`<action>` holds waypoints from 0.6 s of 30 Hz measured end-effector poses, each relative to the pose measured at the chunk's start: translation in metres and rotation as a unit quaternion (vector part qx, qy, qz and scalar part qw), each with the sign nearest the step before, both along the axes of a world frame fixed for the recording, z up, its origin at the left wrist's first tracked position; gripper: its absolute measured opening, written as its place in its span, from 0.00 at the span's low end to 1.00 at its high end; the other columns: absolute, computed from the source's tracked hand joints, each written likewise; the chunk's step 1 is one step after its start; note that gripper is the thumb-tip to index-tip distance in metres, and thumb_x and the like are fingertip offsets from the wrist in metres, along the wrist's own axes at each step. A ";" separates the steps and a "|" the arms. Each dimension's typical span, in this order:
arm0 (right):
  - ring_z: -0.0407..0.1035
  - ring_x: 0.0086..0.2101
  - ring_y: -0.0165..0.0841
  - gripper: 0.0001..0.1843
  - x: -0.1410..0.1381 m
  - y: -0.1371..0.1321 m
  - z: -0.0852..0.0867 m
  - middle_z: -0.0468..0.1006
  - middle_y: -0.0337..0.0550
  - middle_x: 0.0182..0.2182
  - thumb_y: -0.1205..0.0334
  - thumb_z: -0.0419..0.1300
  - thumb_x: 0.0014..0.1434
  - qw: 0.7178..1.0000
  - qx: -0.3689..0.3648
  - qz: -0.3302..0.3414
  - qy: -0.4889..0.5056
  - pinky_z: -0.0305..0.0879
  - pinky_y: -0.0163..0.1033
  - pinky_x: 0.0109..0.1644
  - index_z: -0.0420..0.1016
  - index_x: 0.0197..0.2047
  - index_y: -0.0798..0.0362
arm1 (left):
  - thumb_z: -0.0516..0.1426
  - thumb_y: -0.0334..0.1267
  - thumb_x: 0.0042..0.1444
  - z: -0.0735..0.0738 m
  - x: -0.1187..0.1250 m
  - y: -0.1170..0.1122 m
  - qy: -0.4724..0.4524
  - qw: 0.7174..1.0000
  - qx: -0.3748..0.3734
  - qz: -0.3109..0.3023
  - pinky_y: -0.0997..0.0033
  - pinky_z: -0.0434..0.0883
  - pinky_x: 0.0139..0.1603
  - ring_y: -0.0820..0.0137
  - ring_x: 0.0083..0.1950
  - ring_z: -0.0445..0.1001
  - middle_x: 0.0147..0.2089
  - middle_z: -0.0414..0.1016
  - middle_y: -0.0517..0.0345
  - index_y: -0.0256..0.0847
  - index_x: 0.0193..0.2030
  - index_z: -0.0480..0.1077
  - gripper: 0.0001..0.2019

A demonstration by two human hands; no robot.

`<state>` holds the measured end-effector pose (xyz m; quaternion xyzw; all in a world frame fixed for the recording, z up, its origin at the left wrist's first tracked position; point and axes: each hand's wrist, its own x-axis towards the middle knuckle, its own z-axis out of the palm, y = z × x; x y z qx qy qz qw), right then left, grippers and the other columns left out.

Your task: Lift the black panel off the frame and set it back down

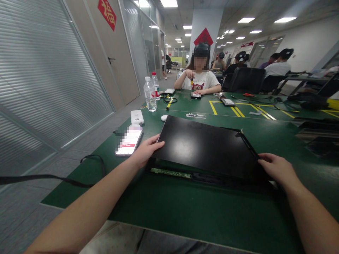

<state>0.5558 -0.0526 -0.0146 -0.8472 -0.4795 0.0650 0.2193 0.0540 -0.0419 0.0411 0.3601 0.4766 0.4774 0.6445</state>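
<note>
A flat, dark screen panel (201,144) is tilted over the table in front of me, with a soft light reflection on its face. Its left edge is held by my left hand (149,150), thumb on top. My right hand (277,167) grips the right edge, its fingertips partly hidden by the panel's edge. Below the near edge shows a green circuit board strip (171,173) beside a dark bar; whether these are joined to the panel I cannot tell. A black frame corner (239,132) shows past the panel's far right corner.
On the green table (169,211) at left lie a lit phone (129,141), a white charger-like box (137,117) and a black strap (102,164). Bottles (150,97) stand behind. Across the table a person (201,79) works with a tool. Dark panels (317,135) lie at right.
</note>
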 end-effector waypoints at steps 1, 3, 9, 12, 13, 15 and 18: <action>0.81 0.42 0.47 0.17 0.000 0.000 0.000 0.88 0.46 0.37 0.53 0.61 0.49 1.000 -0.005 0.000 0.003 0.75 0.48 0.50 0.86 0.39 0.45 | 0.69 0.25 0.56 0.000 0.000 0.000 0.003 1.000 0.003 -0.002 0.68 0.84 0.42 0.56 0.48 0.88 0.49 0.90 0.46 0.42 0.65 0.81 0.28; 0.81 0.42 0.47 0.17 0.000 0.000 0.001 0.88 0.46 0.37 0.53 0.61 0.49 1.000 -0.011 0.000 0.010 0.74 0.48 0.50 0.86 0.39 0.46 | 0.68 0.25 0.56 0.000 0.000 0.000 0.007 1.000 0.007 -0.001 0.68 0.84 0.42 0.57 0.47 0.88 0.49 0.90 0.47 0.41 0.64 0.82 0.27; 0.81 0.40 0.46 0.17 -0.003 0.001 0.002 0.87 0.46 0.36 0.54 0.61 0.49 1.000 -0.011 0.004 0.016 0.74 0.47 0.47 0.86 0.40 0.47 | 0.69 0.25 0.56 0.003 0.000 0.000 0.014 1.000 0.018 0.005 0.67 0.83 0.45 0.57 0.48 0.88 0.49 0.90 0.47 0.40 0.61 0.83 0.25; 0.81 0.40 0.46 0.18 -0.004 0.001 0.002 0.87 0.46 0.36 0.54 0.61 0.50 1.000 -0.014 0.002 0.021 0.74 0.47 0.48 0.86 0.42 0.47 | 0.68 0.25 0.57 0.004 0.000 -0.001 0.014 1.000 0.021 0.009 0.67 0.83 0.45 0.58 0.47 0.88 0.48 0.90 0.47 0.40 0.62 0.82 0.25; 0.81 0.40 0.45 0.19 -0.005 0.001 0.002 0.87 0.46 0.36 0.54 0.61 0.50 1.000 -0.015 0.001 0.024 0.74 0.46 0.48 0.86 0.43 0.47 | 0.67 0.25 0.57 0.005 0.001 -0.001 0.014 1.000 0.022 0.011 0.67 0.83 0.45 0.58 0.47 0.88 0.48 0.90 0.47 0.39 0.62 0.82 0.25; 0.81 0.41 0.45 0.19 -0.005 0.001 0.002 0.87 0.47 0.37 0.53 0.62 0.50 0.999 -0.017 -0.001 0.029 0.73 0.46 0.48 0.86 0.44 0.47 | 0.67 0.25 0.56 0.005 0.001 -0.002 0.010 0.999 0.030 0.012 0.68 0.83 0.44 0.57 0.48 0.87 0.49 0.90 0.46 0.38 0.63 0.82 0.26; 0.80 0.41 0.46 0.22 -0.005 0.002 0.002 0.87 0.48 0.38 0.52 0.62 0.51 0.999 -0.019 -0.001 0.035 0.73 0.46 0.46 0.86 0.46 0.48 | 0.68 0.27 0.55 0.004 0.001 -0.003 -0.002 0.998 0.055 0.006 0.66 0.83 0.48 0.55 0.53 0.86 0.52 0.89 0.47 0.39 0.63 0.82 0.27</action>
